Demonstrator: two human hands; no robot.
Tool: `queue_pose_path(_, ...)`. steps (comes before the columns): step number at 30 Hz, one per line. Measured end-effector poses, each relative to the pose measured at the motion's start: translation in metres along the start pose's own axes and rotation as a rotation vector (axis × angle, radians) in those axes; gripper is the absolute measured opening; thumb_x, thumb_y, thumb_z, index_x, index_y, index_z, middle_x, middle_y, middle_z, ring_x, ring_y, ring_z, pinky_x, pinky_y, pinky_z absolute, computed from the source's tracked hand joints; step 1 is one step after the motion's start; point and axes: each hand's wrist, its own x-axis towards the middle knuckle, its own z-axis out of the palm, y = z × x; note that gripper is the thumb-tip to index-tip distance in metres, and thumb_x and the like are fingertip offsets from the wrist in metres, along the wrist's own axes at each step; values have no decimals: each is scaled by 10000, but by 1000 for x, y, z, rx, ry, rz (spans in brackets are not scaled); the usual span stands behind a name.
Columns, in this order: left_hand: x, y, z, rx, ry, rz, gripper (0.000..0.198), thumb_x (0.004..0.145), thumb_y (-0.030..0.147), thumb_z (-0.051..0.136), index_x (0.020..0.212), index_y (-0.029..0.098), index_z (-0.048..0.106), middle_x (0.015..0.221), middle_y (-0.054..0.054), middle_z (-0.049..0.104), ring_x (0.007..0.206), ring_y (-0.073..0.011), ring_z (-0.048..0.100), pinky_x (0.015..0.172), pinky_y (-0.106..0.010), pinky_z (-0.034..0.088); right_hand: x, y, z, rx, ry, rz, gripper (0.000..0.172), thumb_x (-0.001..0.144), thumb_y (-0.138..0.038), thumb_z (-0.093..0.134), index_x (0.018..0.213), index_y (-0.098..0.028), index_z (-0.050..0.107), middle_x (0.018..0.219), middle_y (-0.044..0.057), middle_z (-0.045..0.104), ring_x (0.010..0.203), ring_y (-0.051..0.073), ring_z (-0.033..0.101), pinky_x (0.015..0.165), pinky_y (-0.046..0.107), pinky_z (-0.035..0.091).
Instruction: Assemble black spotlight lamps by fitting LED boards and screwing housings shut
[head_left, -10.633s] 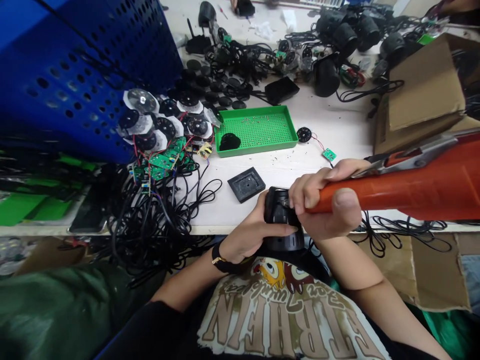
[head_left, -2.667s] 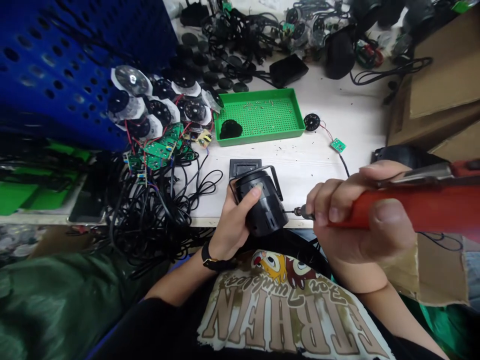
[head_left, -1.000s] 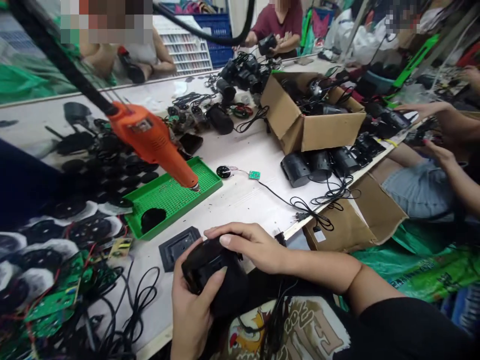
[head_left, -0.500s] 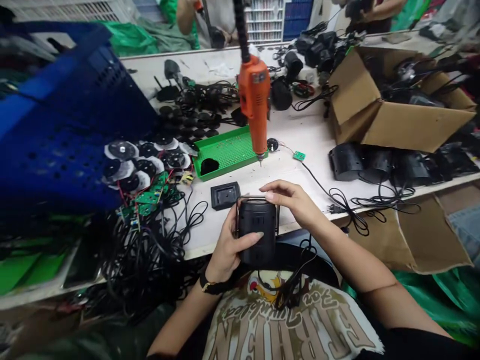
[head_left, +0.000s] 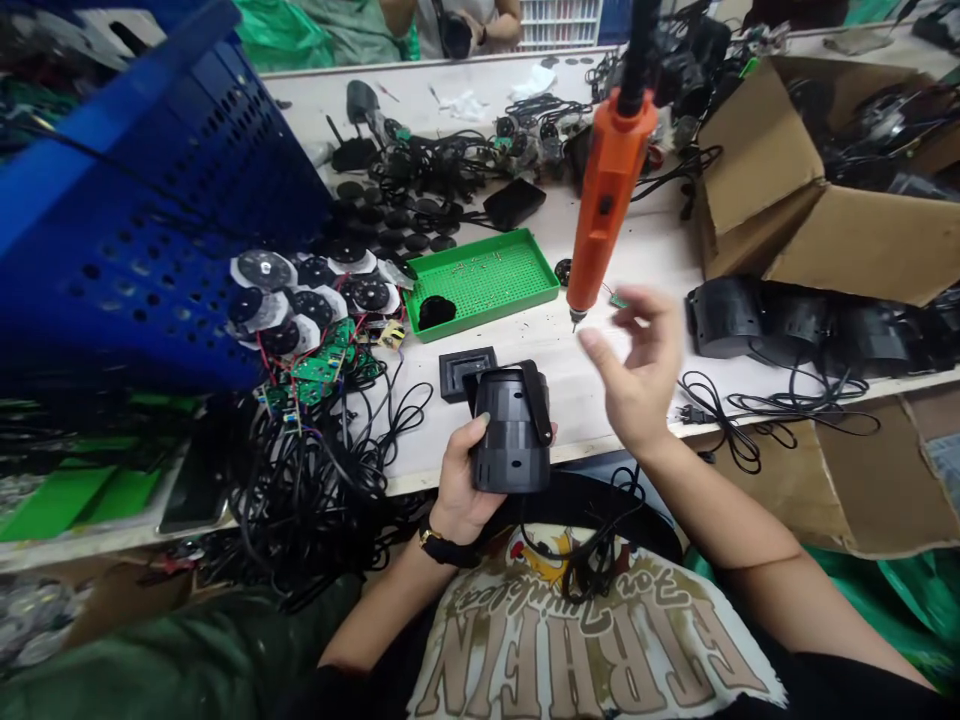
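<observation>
Gripping a black cylindrical housing with a flat bracket [head_left: 512,440] at the front edge of the white surface [head_left: 581,405], the left hand [head_left: 461,485] wraps its fingers around it; the right hand [head_left: 639,375], fingers loosely parted, hovers near an orange electric screwdriver [head_left: 604,200].

An assembly workshop: an orange power screwdriver [head_left: 606,200] hangs over a white bench [head_left: 559,370] bearing circuit boards [head_left: 326,362], cables [head_left: 300,510] and a green tray [head_left: 487,315] of screws [head_left: 480,263]

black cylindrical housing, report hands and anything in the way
Left hand holding black cylindrical housing. Right hand open, empty, near hanging orange power screwdriver. No obstruction visible between right hand and screwdriver.
</observation>
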Motion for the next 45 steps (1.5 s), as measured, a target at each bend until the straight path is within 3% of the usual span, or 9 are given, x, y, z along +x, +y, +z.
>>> queue_pose_path(2,-1,2,2,-23,-16,13,647,749,487,763,1273,123,659,1213,-159,756,997,-326,754,919,-476,603,19,11,4,-37,172,-82,662,860,-508,740,1431,-327,458,1473,113,483,1339,278,516,1054,501,490)
queue_pose_path(3,-2,2,3,-35,-25,13,636,758,486,759,1275,130,658,1229,-155,751,965,-313,758,892,-471,611,30,17,8,-31,158,-84,707,857,-522,739,1459,-338,415,1476,113,473,1338,280,521,1035,501,502)
queue_pose_path(7,-3,5,6,-97,-34,24,610,766,464,769,1273,143,659,1234,-142,749,926,-297,761,812,-443,632,62,27,26,80,-163,45,495,919,-581,630,1317,-298,544,1085,55,649,935,195,674,828,393,582)
queue_pose_path(12,0,4,3,-173,16,37,561,799,463,732,1243,125,675,1214,-146,761,919,-290,770,772,-390,641,37,-25,35,352,-177,160,424,951,-587,507,1253,-294,560,649,-57,503,485,123,507,538,306,537)
queue_pose_path(15,4,1,-1,-202,62,29,508,810,480,707,1157,108,701,1088,-138,791,896,-305,778,764,-398,647,15,-58,30,507,-212,166,322,930,-496,535,1204,-332,576,531,-100,366,365,112,364,421,284,464)
queue_pose_path(24,10,-2,-1,-254,63,7,510,849,504,631,1127,83,708,1015,-157,792,923,-323,777,795,-418,650,-2,-64,29,441,-132,18,316,968,-592,437,1150,-382,588,556,-79,232,368,133,283,361,280,327)
queue_pose_path(35,7,2,2,-302,39,1,517,916,473,574,1243,88,682,1140,-180,774,900,-292,772,737,-380,644,-5,-59,30,553,-168,-34,275,990,-536,463,1166,-397,622,584,-68,279,398,132,344,403,283,432)
queue_pose_path(40,8,1,0,-305,54,11,523,921,473,567,1227,66,686,1120,-176,778,874,-288,771,726,-388,645,-6,-61,32,376,-134,-75,363,971,-655,417,1186,-418,589,577,-79,236,368,130,329,378,273,418)
queue_pose_path(45,6,1,0,-307,48,10,500,925,470,552,1179,65,698,1098,-175,778,859,-284,769,718,-388,646,-5,-64,34,508,-144,-59,256,977,-570,472,1121,-385,575,571,-79,271,373,117,334,363,248,358)
